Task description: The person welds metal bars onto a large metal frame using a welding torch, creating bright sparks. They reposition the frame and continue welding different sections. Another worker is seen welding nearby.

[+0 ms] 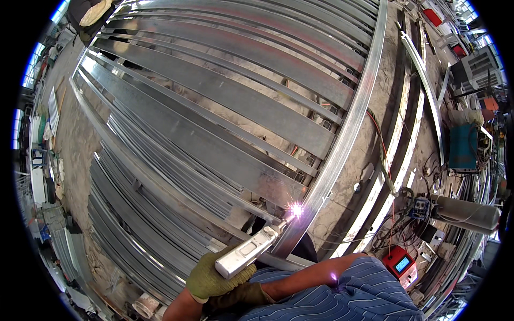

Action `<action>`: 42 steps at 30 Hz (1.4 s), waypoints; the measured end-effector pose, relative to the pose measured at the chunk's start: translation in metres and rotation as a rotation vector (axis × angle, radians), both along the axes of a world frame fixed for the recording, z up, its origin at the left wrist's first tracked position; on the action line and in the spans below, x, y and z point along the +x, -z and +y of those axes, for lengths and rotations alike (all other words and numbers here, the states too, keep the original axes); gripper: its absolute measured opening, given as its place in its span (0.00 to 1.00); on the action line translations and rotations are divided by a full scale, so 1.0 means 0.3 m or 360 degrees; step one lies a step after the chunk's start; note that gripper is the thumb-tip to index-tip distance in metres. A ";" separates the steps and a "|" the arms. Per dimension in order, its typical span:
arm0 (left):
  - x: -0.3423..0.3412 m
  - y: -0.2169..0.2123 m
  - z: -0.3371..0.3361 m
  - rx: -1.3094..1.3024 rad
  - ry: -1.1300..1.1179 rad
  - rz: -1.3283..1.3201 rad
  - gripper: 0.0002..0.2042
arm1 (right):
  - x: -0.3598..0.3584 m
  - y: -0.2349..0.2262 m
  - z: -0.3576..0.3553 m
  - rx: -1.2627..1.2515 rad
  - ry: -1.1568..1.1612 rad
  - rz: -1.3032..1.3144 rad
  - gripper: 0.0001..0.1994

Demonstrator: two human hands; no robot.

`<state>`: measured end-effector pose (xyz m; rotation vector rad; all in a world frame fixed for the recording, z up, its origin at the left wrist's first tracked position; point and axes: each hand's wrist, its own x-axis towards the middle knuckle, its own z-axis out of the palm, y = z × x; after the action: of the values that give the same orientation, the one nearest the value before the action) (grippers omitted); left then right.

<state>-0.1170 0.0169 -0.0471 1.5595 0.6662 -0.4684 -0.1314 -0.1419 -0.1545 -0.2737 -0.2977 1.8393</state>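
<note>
My left hand (210,275), in an olive-green work glove, is closed around the rear of a silver handheld welding gun (249,251). My right hand (245,295), gloved too, is closed low under the gun, against the left; its fingers are mostly hidden. The gun's nozzle points up and right. At its tip, bright pink-white sparks (295,209) flare where a flat slat (214,152) meets the long side rail (342,136) of a metal frame. Glare hides the joint itself. Parallel slats and thinner bars span the frame.
Stacked metal profiles (120,214) lie under and left of the frame. Right of it are long metal bars (393,144), tangled cables (383,230), a red box with a lit screen (400,264), a grey gas cylinder (466,214) and a teal machine (463,147).
</note>
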 end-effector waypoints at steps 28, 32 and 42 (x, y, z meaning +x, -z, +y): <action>0.012 -0.002 0.028 0.0155 0.0235 -0.0146 0.24 | 0.011 -0.060 0.027 -0.0280 -0.0001 0.0148 0.08; 0.003 0.002 0.031 0.0157 0.0251 -0.0162 0.24 | 0.018 -0.075 0.026 -0.0385 -0.0061 0.0186 0.10; -0.002 -0.007 0.027 0.0000 0.0120 -0.0045 0.26 | 0.006 -0.067 0.022 -0.0265 -0.0033 0.0041 0.11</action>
<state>-0.1177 0.0249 -0.0452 1.5926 0.5868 -0.5018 -0.1297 -0.1353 -0.1345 -0.3629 -0.1299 1.8894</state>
